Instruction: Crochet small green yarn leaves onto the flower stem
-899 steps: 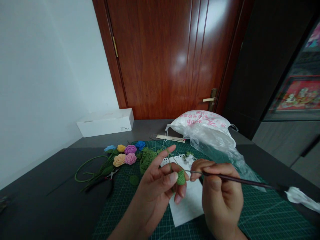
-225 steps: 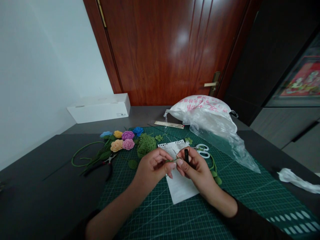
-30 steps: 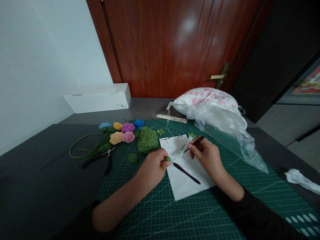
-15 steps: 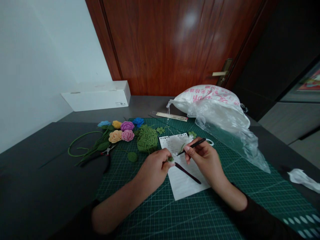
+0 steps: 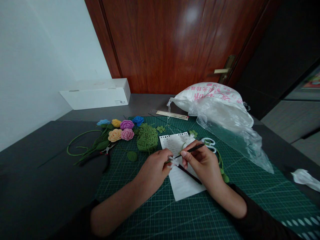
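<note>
At centre frame, your left hand (image 5: 156, 166) is pinching green crochet (image 5: 169, 161) by white fluff (image 5: 173, 162); your right hand (image 5: 206, 163) is gripping a black tool (image 5: 196, 147), best guided lightly.

The green piece (image 5: 168, 161) is showing as a small, mostly hidden patch, with loose white fluff (image 5: 173, 162) bunching against its right side. A slim black tool (image 5: 194, 148) is slanting from the fluff toward the far right, and a dark hook (image 5: 189, 174) is stretching near-right above the paper (image 5: 180, 186).
</note>
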Demonstrator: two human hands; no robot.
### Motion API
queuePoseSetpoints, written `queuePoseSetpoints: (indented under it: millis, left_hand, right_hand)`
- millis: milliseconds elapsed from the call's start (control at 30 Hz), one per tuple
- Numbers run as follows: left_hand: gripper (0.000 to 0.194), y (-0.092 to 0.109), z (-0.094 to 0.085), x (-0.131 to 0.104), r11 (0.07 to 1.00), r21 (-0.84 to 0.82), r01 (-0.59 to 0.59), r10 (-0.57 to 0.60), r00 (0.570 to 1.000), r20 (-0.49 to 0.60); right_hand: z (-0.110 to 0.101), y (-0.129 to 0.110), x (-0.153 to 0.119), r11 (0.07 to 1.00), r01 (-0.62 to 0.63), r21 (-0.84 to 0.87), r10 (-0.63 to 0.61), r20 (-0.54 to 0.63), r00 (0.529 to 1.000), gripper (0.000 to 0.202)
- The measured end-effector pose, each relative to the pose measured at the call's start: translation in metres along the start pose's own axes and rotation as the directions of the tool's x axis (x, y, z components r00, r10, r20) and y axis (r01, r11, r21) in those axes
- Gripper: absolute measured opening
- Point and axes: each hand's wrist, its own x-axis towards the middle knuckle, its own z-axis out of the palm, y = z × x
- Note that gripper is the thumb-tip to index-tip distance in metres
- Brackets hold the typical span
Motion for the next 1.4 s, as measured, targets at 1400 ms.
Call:
queuePoseSetpoints:
  millis: [1400]
  left_hand:
    - [0.024,0.004,-0.006,0.000,0.471,-0.826,0.309,-0.032,0.942,0.334]
  right_hand:
    - [-0.013,-0.021,-0.001,0.796,0.573,-0.196,-0.536,0.211,0.817,0.015]
